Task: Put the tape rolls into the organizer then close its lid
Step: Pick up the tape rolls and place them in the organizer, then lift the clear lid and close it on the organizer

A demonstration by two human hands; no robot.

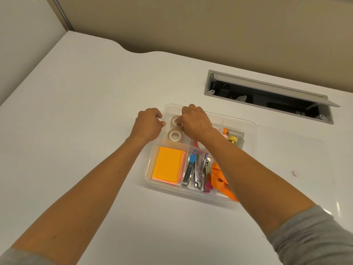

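So both my hands are up at the far-left compartment of the clear organizer (248,129), which sits open on the white desk (86,111). Two tape rolls are in that compartment: the nearer tape roll (174,135) lies flat on its own, and the farther tape roll (175,120) is right under my right hand (195,121), whose fingers (178,123) are curled down onto it, pinching its rim as far as I can tell. My left hand (148,124) is loosely curled against the organizer's left wall, holding nothing I can see. The clear lid (296,150) lies flat on the desk just to the right of the organizer. Other compartments hold orange sticky notes (168,165), a bunch of staplers (198,171) and something orange (219,178) partly hidden under my right forearm.
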